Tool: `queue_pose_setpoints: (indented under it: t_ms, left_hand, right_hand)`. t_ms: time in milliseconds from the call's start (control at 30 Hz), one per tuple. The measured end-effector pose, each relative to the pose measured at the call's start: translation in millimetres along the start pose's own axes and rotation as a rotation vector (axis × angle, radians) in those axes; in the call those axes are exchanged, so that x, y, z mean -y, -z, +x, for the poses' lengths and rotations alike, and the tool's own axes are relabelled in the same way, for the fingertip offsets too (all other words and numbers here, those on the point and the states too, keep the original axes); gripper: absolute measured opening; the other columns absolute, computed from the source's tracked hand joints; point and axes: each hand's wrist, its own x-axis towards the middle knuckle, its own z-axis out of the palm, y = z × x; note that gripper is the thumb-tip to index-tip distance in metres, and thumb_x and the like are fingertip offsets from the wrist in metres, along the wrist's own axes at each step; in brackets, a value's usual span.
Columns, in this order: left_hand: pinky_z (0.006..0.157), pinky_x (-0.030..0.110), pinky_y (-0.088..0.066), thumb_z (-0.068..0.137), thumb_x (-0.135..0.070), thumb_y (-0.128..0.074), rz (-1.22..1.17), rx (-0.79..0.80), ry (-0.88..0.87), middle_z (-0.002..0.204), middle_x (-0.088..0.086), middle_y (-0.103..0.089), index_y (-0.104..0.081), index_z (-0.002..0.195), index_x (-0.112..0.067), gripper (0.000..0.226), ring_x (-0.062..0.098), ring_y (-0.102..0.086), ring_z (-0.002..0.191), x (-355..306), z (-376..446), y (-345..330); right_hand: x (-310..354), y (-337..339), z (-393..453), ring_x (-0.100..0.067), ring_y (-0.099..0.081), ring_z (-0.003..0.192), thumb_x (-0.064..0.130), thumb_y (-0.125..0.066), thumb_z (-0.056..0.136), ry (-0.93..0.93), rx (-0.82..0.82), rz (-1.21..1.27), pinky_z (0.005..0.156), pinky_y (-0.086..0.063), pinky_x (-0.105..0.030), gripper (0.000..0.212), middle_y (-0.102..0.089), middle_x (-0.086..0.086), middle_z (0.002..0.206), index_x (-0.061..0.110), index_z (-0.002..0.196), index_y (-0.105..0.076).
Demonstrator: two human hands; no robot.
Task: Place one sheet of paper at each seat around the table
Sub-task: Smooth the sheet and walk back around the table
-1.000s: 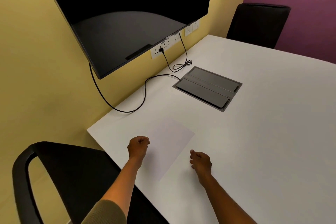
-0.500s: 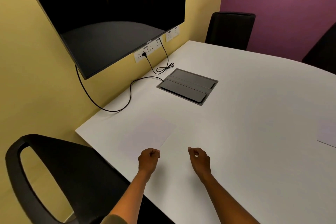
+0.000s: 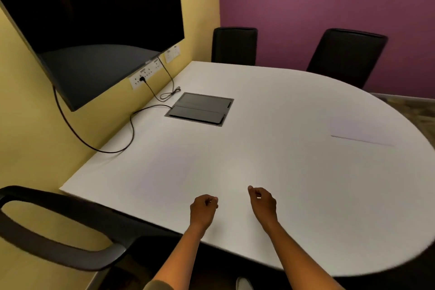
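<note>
One white sheet of paper (image 3: 162, 169) lies flat on the white table (image 3: 270, 106) by the near-left seat; motion blur makes its edges faint. A pale stack of paper (image 3: 360, 129) lies at the table's right side. My left hand (image 3: 203, 209) hovers over the near edge with fingers curled and holds nothing. My right hand (image 3: 262, 202) is beside it, also curled and holding nothing. Both hands are to the right of the placed sheet, not touching it.
A black chair (image 3: 58, 226) stands at the near left. Two more black chairs (image 3: 234, 46) (image 3: 346, 54) stand at the far side against the purple wall. A grey cable box (image 3: 200, 108) is set in the table, with a black cord (image 3: 131, 129) and a wall screen (image 3: 94, 19) at left.
My view has swung right, revealing the far chairs and the paper stack. Both hands moved right, away from the placed sheet, which stays where it was on the table.
</note>
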Motion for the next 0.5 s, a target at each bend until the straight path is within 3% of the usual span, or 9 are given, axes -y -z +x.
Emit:
queue_pose_setpoints:
  t_ms: [333, 500]
  left_hand:
    - [0.067, 0.021, -0.047, 0.095, -0.041, -0.051, 0.238, 0.280, -0.168, 0.079, 0.002, -0.071, -0.069, 0.080, -0.011, 0.037, 0.013, -0.065, 0.076, 54, -97, -58]
    - [0.057, 0.024, -0.042, 0.094, -0.045, -0.051, 0.332, 0.414, -0.253, 0.073, 0.009, -0.071, -0.067, 0.074, -0.008, 0.045, 0.012, -0.059, 0.059, 63, -161, -113]
  right_hand:
    - [-75, 76, -129, -0.012, -0.058, 0.091, 0.046, -0.052, 0.096, -0.114, -0.183, 0.009, 0.079, -0.043, -0.023, 0.034, -0.062, 0.006, 0.098, 0.017, 0.104, -0.067]
    - [-126, 133, -201, -0.010, -0.060, 0.088, 0.048, -0.052, 0.096, -0.178, -0.250, 0.005, 0.064, -0.040, -0.015, 0.034, -0.062, 0.008, 0.093, 0.019, 0.104, -0.067]
